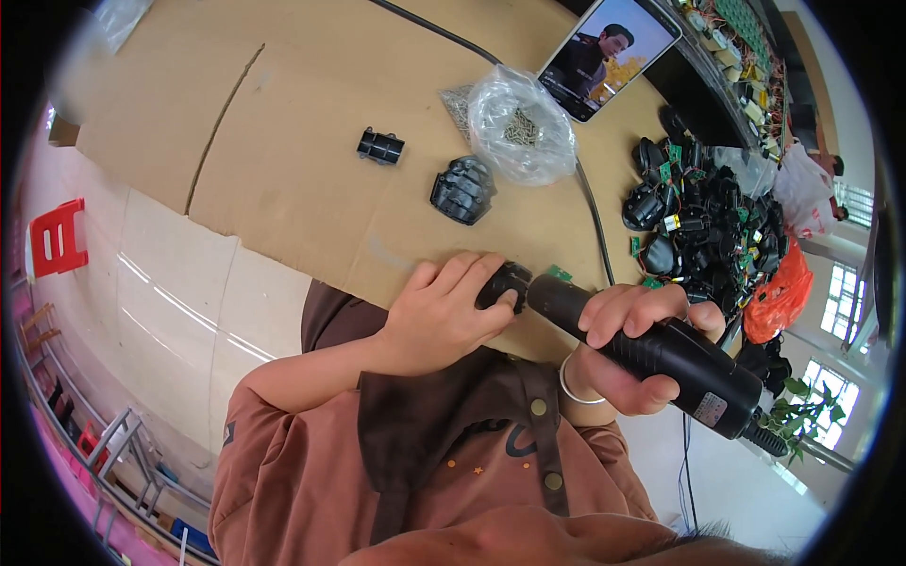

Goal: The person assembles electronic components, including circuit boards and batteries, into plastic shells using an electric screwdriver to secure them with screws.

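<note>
My left hand (pixel 444 307) is closed around a small black plastic part (pixel 508 281) near the front edge of the table. In my right hand (pixel 628 335) is a black electric screwdriver (pixel 700 371), its body tilted and its front end close to that part. Whether the tip touches the part cannot be seen. A bit of green circuit board (pixel 559 273) shows beside the two. Farther back lie a rounded black plastic housing (pixel 462 191) and a smaller black plastic piece (pixel 380 146). An open clear plastic bag (pixel 522 127) of small screws stands behind them.
A large heap of black parts with green boards and wires (pixel 703 212) covers the right side. A propped phone (pixel 609 57) stands at the back. A black cable (pixel 595 208) crosses the cardboard-covered table (pixel 302 141). A red stool (pixel 58 238) is off left; an orange bag (pixel 781 292) lies right.
</note>
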Available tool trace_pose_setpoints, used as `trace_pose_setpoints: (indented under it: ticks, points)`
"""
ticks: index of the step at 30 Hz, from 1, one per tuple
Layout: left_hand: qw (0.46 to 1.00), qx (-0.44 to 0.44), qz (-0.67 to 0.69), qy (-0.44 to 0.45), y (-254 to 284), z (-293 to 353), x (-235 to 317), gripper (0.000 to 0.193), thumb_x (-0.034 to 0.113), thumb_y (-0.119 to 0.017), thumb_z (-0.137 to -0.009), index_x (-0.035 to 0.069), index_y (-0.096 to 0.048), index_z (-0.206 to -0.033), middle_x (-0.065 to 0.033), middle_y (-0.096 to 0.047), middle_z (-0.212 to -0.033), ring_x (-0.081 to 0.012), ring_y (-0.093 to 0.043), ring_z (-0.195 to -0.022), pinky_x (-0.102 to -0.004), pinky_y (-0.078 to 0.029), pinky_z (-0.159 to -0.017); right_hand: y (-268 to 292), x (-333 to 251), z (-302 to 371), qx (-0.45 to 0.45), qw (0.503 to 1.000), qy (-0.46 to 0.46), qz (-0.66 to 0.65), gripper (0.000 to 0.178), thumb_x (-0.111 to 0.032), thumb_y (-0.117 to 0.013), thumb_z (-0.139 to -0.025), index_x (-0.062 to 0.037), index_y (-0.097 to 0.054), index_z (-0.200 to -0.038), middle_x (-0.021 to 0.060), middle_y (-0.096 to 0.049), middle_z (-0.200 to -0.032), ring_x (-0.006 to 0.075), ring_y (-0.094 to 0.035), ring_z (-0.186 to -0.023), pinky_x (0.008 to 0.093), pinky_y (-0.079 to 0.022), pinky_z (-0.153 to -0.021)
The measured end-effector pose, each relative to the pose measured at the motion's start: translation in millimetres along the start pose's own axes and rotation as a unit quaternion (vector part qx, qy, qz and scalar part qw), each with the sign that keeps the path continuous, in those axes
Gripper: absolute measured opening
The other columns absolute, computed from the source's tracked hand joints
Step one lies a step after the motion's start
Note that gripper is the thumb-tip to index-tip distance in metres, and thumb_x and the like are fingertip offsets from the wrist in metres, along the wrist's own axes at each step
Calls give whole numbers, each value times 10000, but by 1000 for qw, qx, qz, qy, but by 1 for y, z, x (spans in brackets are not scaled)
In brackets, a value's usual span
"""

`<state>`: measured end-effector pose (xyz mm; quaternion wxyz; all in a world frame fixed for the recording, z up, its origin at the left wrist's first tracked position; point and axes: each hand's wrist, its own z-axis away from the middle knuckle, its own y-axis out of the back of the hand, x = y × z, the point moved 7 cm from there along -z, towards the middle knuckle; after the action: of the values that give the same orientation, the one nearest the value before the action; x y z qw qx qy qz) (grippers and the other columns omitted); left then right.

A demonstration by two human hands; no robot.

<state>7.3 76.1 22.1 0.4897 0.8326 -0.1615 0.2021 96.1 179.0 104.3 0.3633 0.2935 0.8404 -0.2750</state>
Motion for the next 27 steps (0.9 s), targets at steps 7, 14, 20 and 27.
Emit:
trace_pose_setpoints:
  ticks: [7,14,20,27]
  points:
    - [1000,-4,-7,3,0,0,0,243,331,-697,-695,176,-611,-862,-68,-562,-1086,-208,-538,-938,-303,-348,-674,6,5,1,42,994,-84,-53,538,-377,-736,-746,-108,-351,-1008,82,-454,-754,211,-542,-528,363,-470,-526]
    - [1000,0,5,10,0,0,-1,235,328,-695,-695,176,-621,-858,-66,-559,-1090,-204,-532,-948,-304,-347,-675,-2,5,-2,-5,999,-33,-9,612,-402,-613,-818,-54,-306,-1217,101,-435,-751,180,-479,-456,318,-444,-434]
    - [1000,3,13,16,2,-1,-1,190,265,-647,-712,190,-583,-874,-47,-569,-1051,-178,-523,-956,-290,-343,-674,3,6,-4,2,996,-70,-63,677,-350,-677,-782,-70,-297,-1266,128,-468,-766,219,-519,-511,353,-458,-494]
    - [1000,-4,14,10,1,1,0,237,320,-693,-700,163,-635,-867,-73,-560,-1087,-206,-530,-961,-308,-351,-673,4,14,-3,-6,986,-110,-125,532,-258,-766,-725,-76,-388,-1052,136,-494,-785,251,-556,-568,383,-473,-542]
